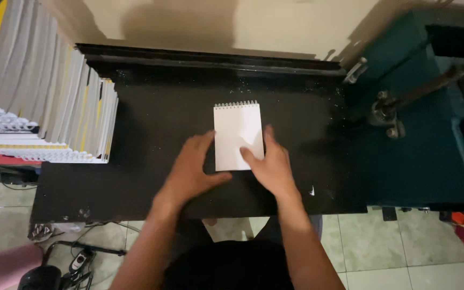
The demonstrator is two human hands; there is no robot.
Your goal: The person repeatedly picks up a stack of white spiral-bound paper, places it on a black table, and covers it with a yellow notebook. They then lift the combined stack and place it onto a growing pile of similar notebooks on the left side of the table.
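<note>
A small white notepad (236,129) with a wire spiral along its far edge lies flat on a black tabletop (135,182). My left hand (191,169) rests flat on the table at the pad's lower left corner, thumb along its near edge. My right hand (272,164) lies on the pad's lower right corner, with a finger pressing on the page. Neither hand grips the pad; the fingers of both are spread.
A tall stack of spiral-bound white booklets (55,107) leans at the table's left end. A teal machine (414,134) with a metal lever (404,102) stands to the right. Cables (76,258) and pale tiles lie on the floor below.
</note>
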